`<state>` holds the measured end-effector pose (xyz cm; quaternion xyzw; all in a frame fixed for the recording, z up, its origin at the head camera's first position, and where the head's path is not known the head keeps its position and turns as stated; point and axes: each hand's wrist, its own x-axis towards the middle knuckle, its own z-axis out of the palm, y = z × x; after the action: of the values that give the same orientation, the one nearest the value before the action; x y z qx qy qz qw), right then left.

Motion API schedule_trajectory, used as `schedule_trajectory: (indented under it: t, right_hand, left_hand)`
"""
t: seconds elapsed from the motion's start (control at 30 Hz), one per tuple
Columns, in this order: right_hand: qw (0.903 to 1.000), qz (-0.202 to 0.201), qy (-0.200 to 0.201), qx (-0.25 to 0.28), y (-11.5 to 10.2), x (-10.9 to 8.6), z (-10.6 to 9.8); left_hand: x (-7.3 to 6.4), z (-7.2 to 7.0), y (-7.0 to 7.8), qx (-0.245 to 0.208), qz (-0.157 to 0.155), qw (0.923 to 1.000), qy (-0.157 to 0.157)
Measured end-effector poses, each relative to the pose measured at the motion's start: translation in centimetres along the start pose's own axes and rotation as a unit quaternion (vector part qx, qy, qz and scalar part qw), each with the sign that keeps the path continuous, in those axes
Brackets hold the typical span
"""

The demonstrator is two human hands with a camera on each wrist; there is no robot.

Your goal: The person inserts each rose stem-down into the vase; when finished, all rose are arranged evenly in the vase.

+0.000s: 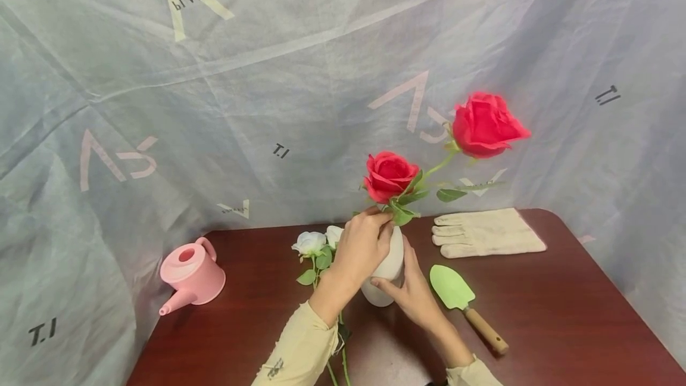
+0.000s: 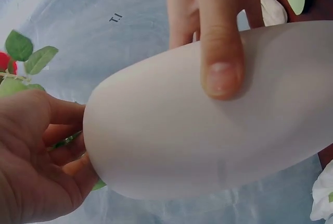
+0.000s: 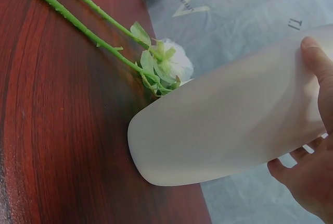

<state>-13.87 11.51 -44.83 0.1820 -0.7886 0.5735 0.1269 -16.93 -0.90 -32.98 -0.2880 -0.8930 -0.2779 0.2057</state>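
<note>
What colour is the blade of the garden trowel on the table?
Light green; the trowel's blade shows best in the head view.

- Vase [image 1: 387,270]: mouth hidden by left hand [image 1: 363,248]; lower stem ends of red roses [image 1: 391,177] not visible.
- Right hand [image 1: 417,293]: most fingers hidden behind vase, head view.
- White roses [image 1: 309,244]: one bloom partly covered; stems run off bottom edge.
- Desk [image 1: 563,302]: near side cut off.
- Backdrop print [image 1: 234,210]: small lettering illegible.
</note>
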Motion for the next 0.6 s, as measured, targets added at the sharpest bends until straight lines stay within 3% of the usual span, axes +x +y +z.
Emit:
schedule_trajectory:
  t: [0.13,0.3,0.37,0.6]
  right_hand:
    - [1.0,0.005,-0.004,-0.004,0.8,0.0,0.1]
    - [1.0,0.009,0.004,-0.001,-1.7,0.0,-0.2]
    - [0.9999,0.01,0.008,-0.004,-1.8,0.0,-0.2]
    - [1.0,0.008,0.004,-0.003,-1.8,0.0,-0.2]
  left_hand:
    - [0.0,-0.1,0.1,0.001,-0.001,1.0,0.0]
    - [-0.2,-0.1,0.2,-0.001,0.001,1.0,0.001]
    - [-0.2,0.0,0.1,-0.005,0.008,1.0,0.004]
    - [-0.4,0.6,-0.4,-0.008,0.039,0.9982,0.044]
